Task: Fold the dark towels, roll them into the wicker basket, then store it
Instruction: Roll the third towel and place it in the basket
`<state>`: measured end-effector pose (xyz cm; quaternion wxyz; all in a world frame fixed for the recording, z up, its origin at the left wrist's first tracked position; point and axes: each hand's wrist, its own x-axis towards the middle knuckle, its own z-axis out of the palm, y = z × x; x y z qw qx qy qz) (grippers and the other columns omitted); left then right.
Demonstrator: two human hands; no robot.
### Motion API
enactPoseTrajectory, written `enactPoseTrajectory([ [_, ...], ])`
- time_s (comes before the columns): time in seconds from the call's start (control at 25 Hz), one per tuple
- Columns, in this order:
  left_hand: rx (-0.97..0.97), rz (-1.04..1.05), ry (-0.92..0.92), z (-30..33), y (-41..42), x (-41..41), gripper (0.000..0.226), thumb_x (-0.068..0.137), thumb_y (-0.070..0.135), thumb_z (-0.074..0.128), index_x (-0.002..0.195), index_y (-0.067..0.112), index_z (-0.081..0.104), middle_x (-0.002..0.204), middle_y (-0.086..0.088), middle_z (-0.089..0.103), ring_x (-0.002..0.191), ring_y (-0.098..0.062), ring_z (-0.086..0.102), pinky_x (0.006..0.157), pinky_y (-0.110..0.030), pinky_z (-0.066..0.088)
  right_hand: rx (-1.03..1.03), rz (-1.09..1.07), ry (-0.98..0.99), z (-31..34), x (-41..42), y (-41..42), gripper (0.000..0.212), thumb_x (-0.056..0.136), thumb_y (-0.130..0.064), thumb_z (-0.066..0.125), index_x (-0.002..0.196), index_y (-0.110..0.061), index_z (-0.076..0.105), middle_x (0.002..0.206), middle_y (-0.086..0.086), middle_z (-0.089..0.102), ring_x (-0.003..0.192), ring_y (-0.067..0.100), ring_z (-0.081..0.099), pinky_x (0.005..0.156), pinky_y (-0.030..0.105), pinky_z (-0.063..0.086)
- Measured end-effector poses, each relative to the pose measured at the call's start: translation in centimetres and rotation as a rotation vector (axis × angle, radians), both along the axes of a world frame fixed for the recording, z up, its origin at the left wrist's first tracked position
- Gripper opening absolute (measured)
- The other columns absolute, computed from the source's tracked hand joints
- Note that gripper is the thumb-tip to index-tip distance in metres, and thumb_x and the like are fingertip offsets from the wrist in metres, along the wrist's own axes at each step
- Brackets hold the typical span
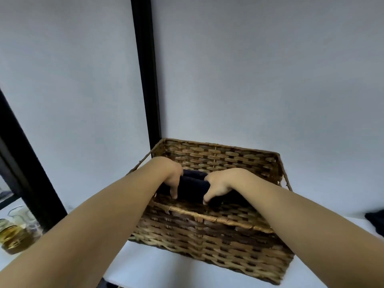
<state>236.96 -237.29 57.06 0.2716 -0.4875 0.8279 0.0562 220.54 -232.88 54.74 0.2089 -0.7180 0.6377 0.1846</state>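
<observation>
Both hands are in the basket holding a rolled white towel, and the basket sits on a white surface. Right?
Not quite: the towel is dark, not white. The head view shows the left hand and right hand gripping it inside the basket, on a white surface.

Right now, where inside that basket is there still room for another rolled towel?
Bare weave shows along the wicker basket's back wall and toward its right end. The front left is crowded: the left hand and right hand grip a rolled dark towel there, with another roll behind it.
</observation>
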Motion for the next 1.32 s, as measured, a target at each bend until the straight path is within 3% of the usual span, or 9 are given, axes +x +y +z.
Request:
enactPoseTrajectory([
  [0.16,-0.102,-0.087,-0.23,-2.7,-3.4,-0.1,0.094,0.079,0.052,0.08,0.156,0.025,0.035,0.155,-0.009,0.036,0.14,-0.033,0.033,0.114,-0.045,0.036,0.015,0.052,0.08,-3.0,1.9,-3.1,0.073,0.086,-0.059,0.065,0.137,-0.009,0.052,0.131,0.008,0.059,0.112,0.027,0.059,0.098,0.043,0.052],
  [0.32,-0.019,-0.099,-0.187,-5.0,-5.5,0.0,0.094,0.078,0.043,0.084,0.155,0.023,0.033,0.153,-0.009,0.041,0.135,-0.033,0.043,0.108,-0.044,0.044,-0.116,0.184,0.23,-4.8,1.8,-3.9,0.075,0.087,-0.058,0.065,0.14,-0.009,0.045,0.132,0.009,0.053,0.107,0.027,0.06,0.08,0.039,0.056],
  [0.52,-0.04,-0.043,-0.127,-5.8,-5.3,-0.4,0.122,0.078,0.034,0.086,0.161,0.018,-0.002,0.157,-0.014,0.035,0.138,-0.037,0.043,0.108,-0.047,0.045,-0.261,0.329,0.399,-5.0,2.1,-3.5,0.083,0.083,-0.071,0.059,0.137,-0.01,0.042,0.115,0.006,0.065,0.093,0.027,0.066,0.061,0.035,0.049],
  [0.6,-0.073,-0.035,-0.132,-5.5,-5.5,-0.1,0.108,0.075,0.037,0.088,0.158,0.015,0.022,0.148,-0.012,0.048,0.13,-0.033,0.052,0.103,-0.045,0.05,-0.351,0.329,0.421,-4.2,2.1,-3.5,0.097,0.076,-0.08,0.061,0.139,-0.012,0.033,0.108,0.004,0.066,0.087,0.028,0.065,0.058,0.035,0.046],
  [0.72,-0.07,-0.053,-0.174,-5.5,-5.5,0.0,0.08,0.077,0.038,0.086,0.143,0.013,0.05,0.135,-0.008,0.06,0.118,-0.029,0.06,0.097,-0.041,0.054,-0.336,0.338,0.381,-4.2,2.3,-3.6,0.084,0.079,-0.074,0.063,0.13,-0.01,0.046,0.112,0.006,0.066,0.092,0.027,0.066,0.065,0.038,0.056],
  [0.84,-0.047,-0.068,-0.185,-6.2,-5.8,-0.4,0.072,0.081,0.034,0.083,0.143,0.013,0.052,0.134,-0.009,0.06,0.118,-0.03,0.06,0.097,-0.039,0.053,-0.25,0.278,0.286,-4.7,1.9,-3.5,0.066,0.085,-0.064,0.065,0.122,-0.009,0.059,0.114,0.007,0.067,0.086,0.024,0.063,0.067,0.036,0.056],
  [1.08,0.1,-0.007,-0.276,-7.4,-6.2,-0.2,0.05,0.092,0.022,0.071,0.139,0.013,0.057,0.11,-0.005,0.06,0.104,-0.023,0.054,0.095,-0.037,0.048,-0.226,0.299,0.363,-5.3,2.3,-3.5,0.064,0.084,-0.059,0.07,0.124,-0.01,0.058,0.108,0.003,0.068,0.089,0.023,0.067,0.057,0.032,0.049],
  [1.16,0.122,0.005,-0.215,-6.8,-5.9,0.1,0.049,0.094,0.018,0.068,0.141,0.012,0.056,0.113,-0.005,0.062,0.107,-0.022,0.058,0.095,-0.036,0.05,-0.146,0.196,0.19,-4.9,1.6,-3.7,0.051,0.085,-0.05,0.072,0.115,-0.011,0.062,0.094,0.001,0.065,0.076,0.018,0.064,0.049,0.03,0.048],
  [1.32,0.098,-0.01,-0.128,-5.5,-6.3,0.3,0.057,0.093,0.017,0.068,0.146,0.012,0.047,0.137,-0.011,0.054,0.118,-0.027,0.053,0.091,-0.035,0.045,0.045,-0.054,-0.12,-4.5,0.4,-3.8,0.053,0.086,-0.045,0.073,0.122,-0.009,0.056,0.108,0.007,0.061,0.087,0.023,0.067,0.052,0.032,0.061],
])
